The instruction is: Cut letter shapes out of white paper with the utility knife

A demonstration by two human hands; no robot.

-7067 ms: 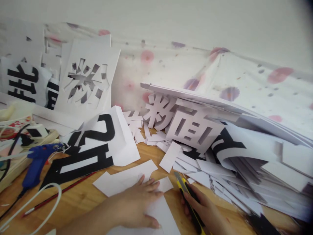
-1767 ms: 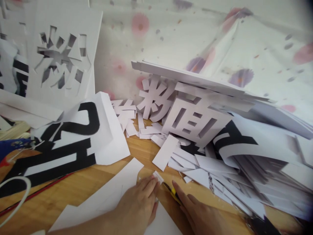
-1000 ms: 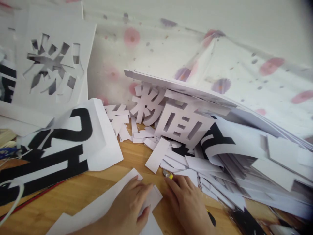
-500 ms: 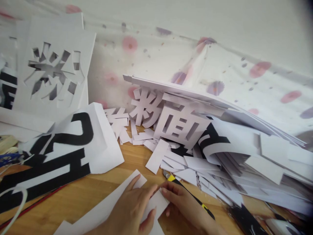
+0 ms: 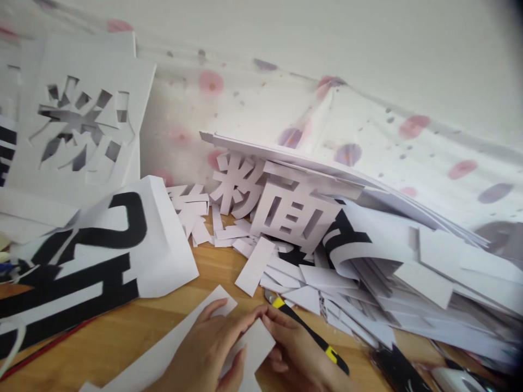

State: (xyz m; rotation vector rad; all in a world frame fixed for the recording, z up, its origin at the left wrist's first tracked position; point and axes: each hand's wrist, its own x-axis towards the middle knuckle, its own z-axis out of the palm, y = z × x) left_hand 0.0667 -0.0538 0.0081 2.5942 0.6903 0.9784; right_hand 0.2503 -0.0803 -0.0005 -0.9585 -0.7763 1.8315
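My feed: left hand (image 5: 204,343) half-open over white card (image 5: 259,338) | right hand (image 5: 298,338) pinching its far corner | I judge edge-handling; next needs steady grip

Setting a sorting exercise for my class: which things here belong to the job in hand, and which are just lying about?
Likely part of the job:
small white board piece, touched by the right hand
white sheet under the left hand
utility knife beside the right hand

Likely just lying about:
面 cut-out
粉 cut-out
粉 stencil board
printed sheet
curled sheet
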